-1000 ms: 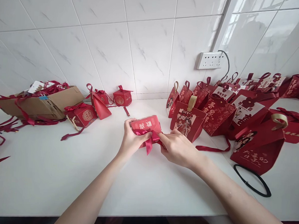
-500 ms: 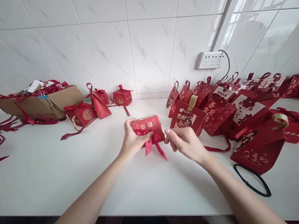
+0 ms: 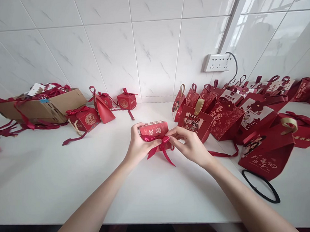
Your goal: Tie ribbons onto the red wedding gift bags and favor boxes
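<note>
A small red gift box [image 3: 154, 129] with pale Chinese characters lies tilted between my hands at the middle of the table. My left hand [image 3: 140, 143] wraps round its left side, with the thumb on the front by the knot. A bright red ribbon [image 3: 165, 152] is tied there in a bow, and its two tails hang down over the tabletop. My right hand [image 3: 190, 144] pinches the bow's right loop between thumb and fingers. The far side of the box and some of my left fingers are hidden.
Several red gift bags [image 3: 227, 118] with loop handles crowd the right side. A black ring [image 3: 261, 186] lies in front of them. At left stand a cardboard box [image 3: 53, 108] full of ribbons and several small red boxes [image 3: 127, 101]. A power strip [image 3: 218, 63] is on the tiled wall.
My right hand has moved left from beside the box onto the bow and taken hold of its loop. The box has turned slightly, and the ribbon tails have shifted.
</note>
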`<state>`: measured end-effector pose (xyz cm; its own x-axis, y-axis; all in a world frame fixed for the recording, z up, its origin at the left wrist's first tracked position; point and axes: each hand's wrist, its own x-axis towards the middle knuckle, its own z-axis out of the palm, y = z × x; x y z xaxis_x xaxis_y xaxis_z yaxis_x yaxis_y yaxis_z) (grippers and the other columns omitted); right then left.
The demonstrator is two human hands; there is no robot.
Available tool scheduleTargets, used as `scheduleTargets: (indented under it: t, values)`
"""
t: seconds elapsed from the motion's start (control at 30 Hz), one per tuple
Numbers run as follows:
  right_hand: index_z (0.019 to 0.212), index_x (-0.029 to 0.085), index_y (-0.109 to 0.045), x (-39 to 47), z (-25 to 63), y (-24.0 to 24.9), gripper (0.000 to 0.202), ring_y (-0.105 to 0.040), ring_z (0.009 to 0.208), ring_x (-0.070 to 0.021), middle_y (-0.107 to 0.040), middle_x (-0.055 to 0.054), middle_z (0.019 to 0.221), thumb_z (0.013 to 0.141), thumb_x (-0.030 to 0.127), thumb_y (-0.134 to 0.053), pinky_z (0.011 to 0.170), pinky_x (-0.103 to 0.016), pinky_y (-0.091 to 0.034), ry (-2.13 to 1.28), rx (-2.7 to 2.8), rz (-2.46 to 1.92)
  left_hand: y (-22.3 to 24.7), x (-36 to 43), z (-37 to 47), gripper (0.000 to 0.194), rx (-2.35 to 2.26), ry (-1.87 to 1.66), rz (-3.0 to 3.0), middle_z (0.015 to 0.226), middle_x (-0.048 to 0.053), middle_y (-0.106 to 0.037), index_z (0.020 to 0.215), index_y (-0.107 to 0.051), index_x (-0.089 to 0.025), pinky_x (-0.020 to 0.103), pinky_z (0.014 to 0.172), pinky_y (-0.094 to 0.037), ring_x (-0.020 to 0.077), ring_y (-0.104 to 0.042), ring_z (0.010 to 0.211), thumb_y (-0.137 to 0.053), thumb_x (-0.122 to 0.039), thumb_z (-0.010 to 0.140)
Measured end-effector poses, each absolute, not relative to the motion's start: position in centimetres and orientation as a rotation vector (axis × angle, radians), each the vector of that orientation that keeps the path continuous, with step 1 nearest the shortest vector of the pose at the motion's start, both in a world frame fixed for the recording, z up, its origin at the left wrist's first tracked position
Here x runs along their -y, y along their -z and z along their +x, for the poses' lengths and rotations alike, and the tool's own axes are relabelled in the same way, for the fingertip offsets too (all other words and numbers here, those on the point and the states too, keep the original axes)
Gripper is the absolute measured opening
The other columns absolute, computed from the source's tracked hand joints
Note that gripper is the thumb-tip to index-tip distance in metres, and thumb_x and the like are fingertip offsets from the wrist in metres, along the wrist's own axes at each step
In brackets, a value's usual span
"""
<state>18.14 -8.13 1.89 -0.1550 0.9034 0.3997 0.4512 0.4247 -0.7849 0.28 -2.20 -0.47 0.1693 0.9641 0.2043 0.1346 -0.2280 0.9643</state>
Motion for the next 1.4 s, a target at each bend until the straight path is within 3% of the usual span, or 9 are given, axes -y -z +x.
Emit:
scheduleTargets:
  t: [0.23,0.3,0.4,0.53,0.77,0.93,1.1,1.23,1.4]
  values:
    - [0.095,0.018,-0.054,8.6,18.3,-2.3,0.042,-0.061,0.055,-0.0138,-0.061,-0.001,0.062,0.094,0.054,-0.033,0.059,-0.028,-0.052,-0.959,1.662,-1.211,0.5,2.2,0.3,0.075,-1.131,-1.171,1.584,0.122,0.009,-0.048,0.113,-0.036,-0.023,0.037,0.090,-0.048,0.0230,-0.056,0.109,-0.082,-0.036,0.056]
    - [0.097,0.019,-0.052,8.7,18.3,-2.5,0.043,-0.062,0.051,-0.0143,-0.063,-0.001,0.062,0.091,0.059,-0.038,0.053,-0.027,-0.051,-1.019,1.693,-1.316,0.5,2.2,0.3,0.073,-1.138,-1.178,1.579,0.122,0.009,-0.047,0.112,-0.036,-0.023,0.037,0.090,-0.048,0.0231,-0.056,0.109,-0.082,-0.036,0.056]
    - [0.107,0.022,-0.045,8.8,18.2,-2.5,0.037,-0.064,0.055,-0.0154,-0.066,0.000,0.068,0.085,0.051,-0.056,0.047,-0.025,-0.051,-1.096,1.702,-1.368,0.6,2.3,0.2,0.074,-1.146,-1.186,1.578,0.122,0.009,-0.047,0.112,-0.037,-0.024,0.036,0.090,-0.048,0.0228,-0.056,0.109,-0.083,-0.038,0.056]
    - [0.109,0.024,-0.047,8.5,17.9,-2.1,0.030,-0.063,0.070,-0.0151,-0.063,0.001,0.076,0.083,0.034,-0.058,0.049,-0.025,-0.057,-1.169,1.626,-1.219,0.5,2.3,0.2,0.074,-1.118,-1.177,1.569,0.122,0.008,-0.048,0.113,-0.036,-0.025,0.034,0.085,-0.050,0.0221,-0.057,0.106,-0.083,-0.038,0.057]
    - [0.085,0.017,-0.063,8.0,18.5,-2.7,0.013,-0.062,0.072,-0.0135,-0.063,-0.002,0.082,0.077,0.027,-0.064,0.064,-0.029,-0.059,-1.127,1.532,-1.256,1.0,1.9,0.1,0.087,-1.106,-1.181,1.600,0.128,0.010,-0.043,0.114,-0.036,-0.025,0.040,0.094,-0.046,0.0268,-0.051,0.117,-0.088,-0.037,0.046]
    - [0.082,0.017,-0.065,8.0,18.5,-2.7,0.015,-0.064,0.071,-0.0151,-0.068,-0.003,0.082,0.076,0.030,-0.066,0.070,-0.030,-0.053,-0.939,1.600,-1.310,1.3,1.9,0.4,0.085,-1.125,-1.178,1.633,0.136,0.010,-0.037,0.116,-0.032,-0.027,0.041,0.095,-0.045,0.0266,-0.050,0.120,-0.085,-0.029,0.049]
    - [0.100,0.020,-0.061,7.7,18.5,-2.3,0.026,-0.064,0.068,-0.0159,-0.066,0.000,0.075,0.076,0.030,-0.065,0.068,-0.031,-0.051,-0.789,1.507,-1.401,1.1,2.0,0.4,0.081,-1.162,-1.138,1.649,0.135,0.010,-0.037,0.116,-0.032,-0.026,0.041,0.094,-0.046,0.0257,-0.051,0.117,-0.082,-0.027,0.053]
    - [0.078,0.018,-0.066,7.1,18.7,-2.1,0.014,-0.064,0.073,-0.0179,-0.069,-0.003,0.077,0.075,0.032,-0.064,0.072,-0.032,-0.048,-0.813,1.474,-1.493,1.1,2.0,0.2,0.077,-1.159,-1.146,1.677,0.133,0.010,-0.039,0.115,-0.033,-0.026,0.041,0.094,-0.046,0.0256,-0.051,0.118,-0.080,-0.027,0.054]
    - [0.070,0.017,-0.060,6.3,18.6,-0.9,0.026,-0.059,0.065,-0.0143,-0.066,-0.003,0.075,0.078,0.041,-0.062,0.066,-0.031,-0.047,-0.972,1.339,-1.351,0.9,2.0,0.2,0.081,-1.131,-1.128,1.648,0.136,0.012,-0.038,0.116,-0.032,-0.026,0.041,0.096,-0.046,0.0267,-0.049,0.121,-0.081,-0.029,0.052]
